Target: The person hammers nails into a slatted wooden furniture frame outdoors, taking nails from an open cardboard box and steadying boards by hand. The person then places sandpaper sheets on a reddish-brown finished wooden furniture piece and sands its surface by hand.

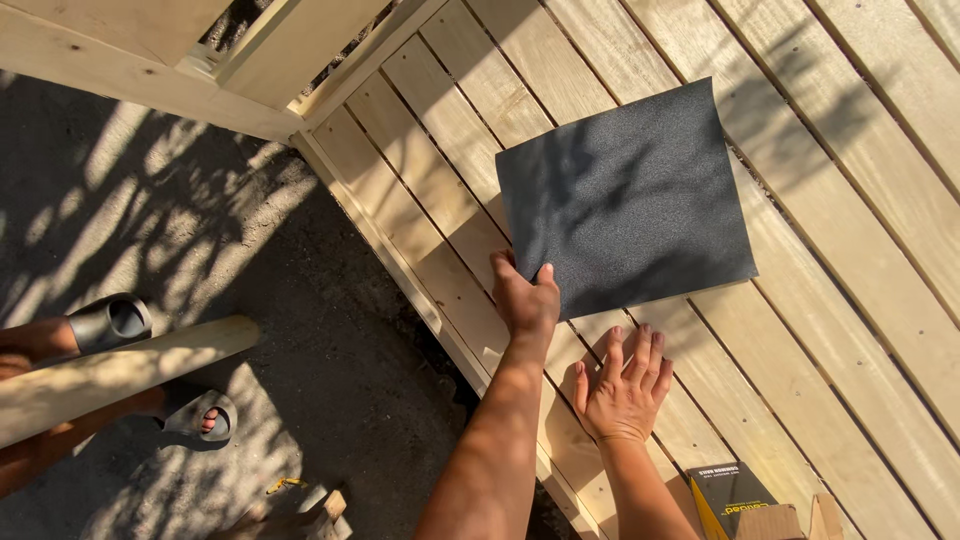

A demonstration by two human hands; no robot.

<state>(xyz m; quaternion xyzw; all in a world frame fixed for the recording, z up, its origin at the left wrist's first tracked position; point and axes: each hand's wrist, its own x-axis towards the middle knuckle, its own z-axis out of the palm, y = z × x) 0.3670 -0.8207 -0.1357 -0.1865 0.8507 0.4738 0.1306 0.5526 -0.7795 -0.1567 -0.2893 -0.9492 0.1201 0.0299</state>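
Note:
A dark grey sheet of sandpaper lies on a pale wooden slatted panel. My left hand grips the sheet at its near left corner, thumb on top. Just to the right and nearer to me, my right hand rests flat on the slats, palm down with its fingers spread. It holds nothing and sits just below the sheet's near edge, apart from it.
A black and yellow box sits on the slats at the bottom edge. Dark ground lies left of the panel. There another person's feet in grey sandals stand by a wooden plank. Timber framing crosses the top left.

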